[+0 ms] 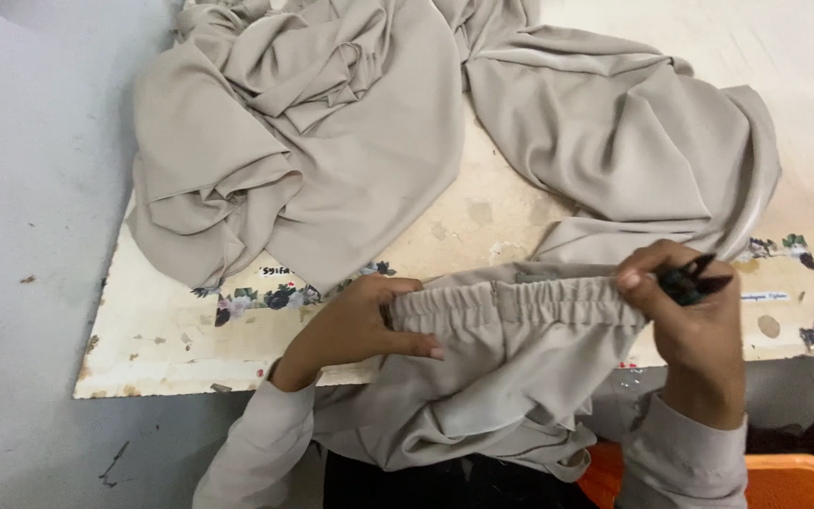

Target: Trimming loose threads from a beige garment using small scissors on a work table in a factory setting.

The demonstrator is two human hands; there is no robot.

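the table (pixel 482 221) was a flat, cream-coloured board with a worn, stained and chipped surface. its left edge ran beside a grey floor (pixel 21 283). floral stickers (pixel 270 297) lay along the near edge, with more stickers (pixel 807 302) at the right. a large heap of beige cloth (pixel 332 123) rested on the far half of the table, folded and bunched, spilling slightly over the left edge. the near strip of the board stayed bare.
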